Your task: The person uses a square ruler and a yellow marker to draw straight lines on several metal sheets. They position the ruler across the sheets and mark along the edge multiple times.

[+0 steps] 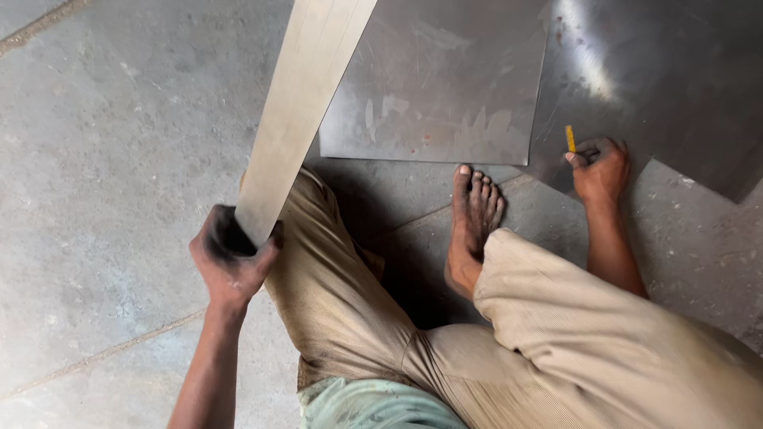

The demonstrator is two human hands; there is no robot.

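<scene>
The left hand [230,258] gripped a long metal strip [298,111] at centre-left while the right hand [600,168] pinched a yellow pencil [570,138] on the unmarked-looking metal sheet [675,71], upper right.

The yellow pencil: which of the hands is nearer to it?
Right. The right hand holds the yellow pencil on the metal sheet; the left hand grips a long flat strip, far away.
</scene>
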